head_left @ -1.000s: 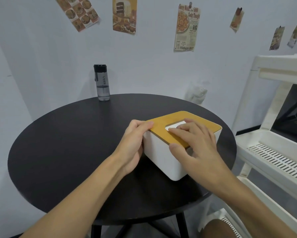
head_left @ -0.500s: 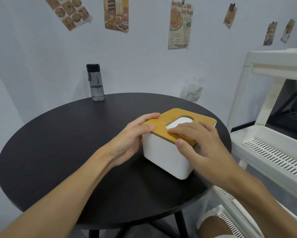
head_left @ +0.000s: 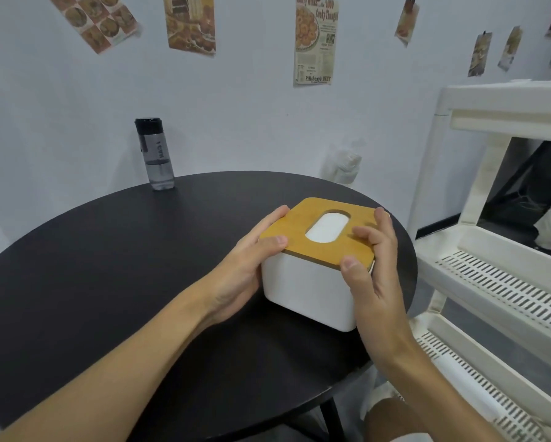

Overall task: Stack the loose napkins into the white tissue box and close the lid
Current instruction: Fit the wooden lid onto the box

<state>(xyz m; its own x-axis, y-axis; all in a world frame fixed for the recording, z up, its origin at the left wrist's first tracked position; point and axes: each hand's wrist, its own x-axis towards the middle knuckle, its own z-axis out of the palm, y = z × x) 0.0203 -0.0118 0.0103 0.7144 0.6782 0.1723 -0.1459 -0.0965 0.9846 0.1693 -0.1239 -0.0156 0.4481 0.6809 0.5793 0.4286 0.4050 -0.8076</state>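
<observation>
A white tissue box (head_left: 303, 287) stands on the right part of the round black table (head_left: 108, 266). Its wooden lid (head_left: 303, 218) lies flat on top, and white napkins (head_left: 327, 228) show through the oval slot. My left hand (head_left: 252, 260) grips the box's left side, thumb on the lid's near left corner and fingers along the lid's left edge. My right hand (head_left: 371, 263) grips the right side, thumb on the near right corner and fingers curled over the lid's right edge.
A grey water bottle (head_left: 155, 154) with a black cap stands at the table's far edge by the wall. A white slatted shelf rack (head_left: 504, 275) stands close on the right. A crumpled white bag (head_left: 342, 167) hangs behind the table.
My right hand left the slot and moved to the lid's right edge. My left hand slid along the left side. The slot with napkins is now uncovered.
</observation>
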